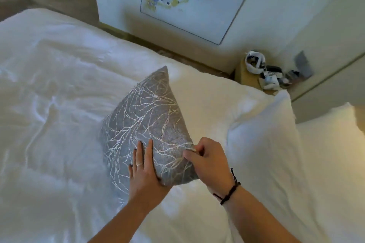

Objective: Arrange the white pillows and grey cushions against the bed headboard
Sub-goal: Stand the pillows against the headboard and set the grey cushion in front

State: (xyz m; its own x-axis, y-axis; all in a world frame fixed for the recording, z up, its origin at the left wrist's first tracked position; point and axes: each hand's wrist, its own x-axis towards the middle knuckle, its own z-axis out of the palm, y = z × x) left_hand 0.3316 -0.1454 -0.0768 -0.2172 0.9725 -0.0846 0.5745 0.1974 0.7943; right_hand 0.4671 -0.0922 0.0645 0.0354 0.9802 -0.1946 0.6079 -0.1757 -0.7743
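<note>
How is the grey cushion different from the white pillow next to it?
The grey cushion bears a pale branching pattern; the white pillow is plain. The grey cushion is held by the left hand and right hand; the white pillow is untouched. Both stand upright on the bed.

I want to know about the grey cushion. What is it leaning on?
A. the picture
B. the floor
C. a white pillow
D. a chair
C: the grey cushion, held by the left hand and right hand, stands on the bed with its back against a white pillow.
</note>
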